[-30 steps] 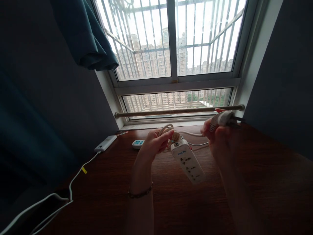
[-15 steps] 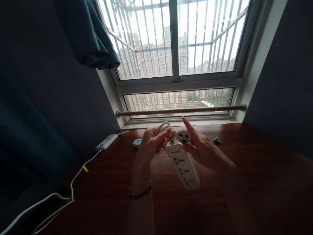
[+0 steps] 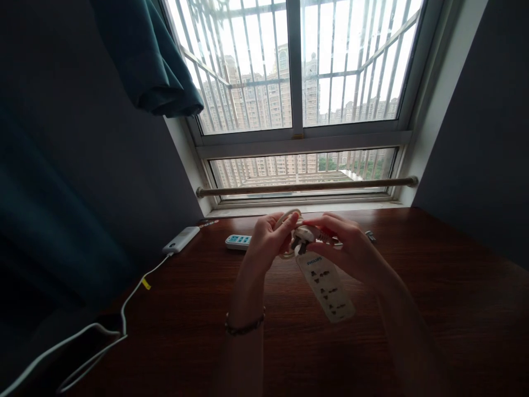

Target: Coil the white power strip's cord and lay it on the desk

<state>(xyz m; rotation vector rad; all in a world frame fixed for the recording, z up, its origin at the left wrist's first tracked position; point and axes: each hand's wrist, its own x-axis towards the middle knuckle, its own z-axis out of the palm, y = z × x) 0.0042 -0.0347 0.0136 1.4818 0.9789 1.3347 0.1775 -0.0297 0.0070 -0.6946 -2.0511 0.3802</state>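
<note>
My left hand, a bracelet on its wrist, is closed around the coiled white cord. Between the thumb and fingers of my right hand is the white plug, its dark prongs pointing down and left, close to the coil. A white power strip marked PHILIPS hangs at a slant below both hands, with a row of sockets facing me. Its upper end is partly hidden by the plug and my fingers.
On the wooden tabletop, another white strip with blue sockets lies behind my left hand. A second plug lies behind my right hand. Farther left is a white box-shaped device with a cable. A window rail crosses behind.
The plug has turned from facing me to pointing down and left, and my right fingers have closed over it. The power strip has swung right, and my left hand has shifted slightly right.
</note>
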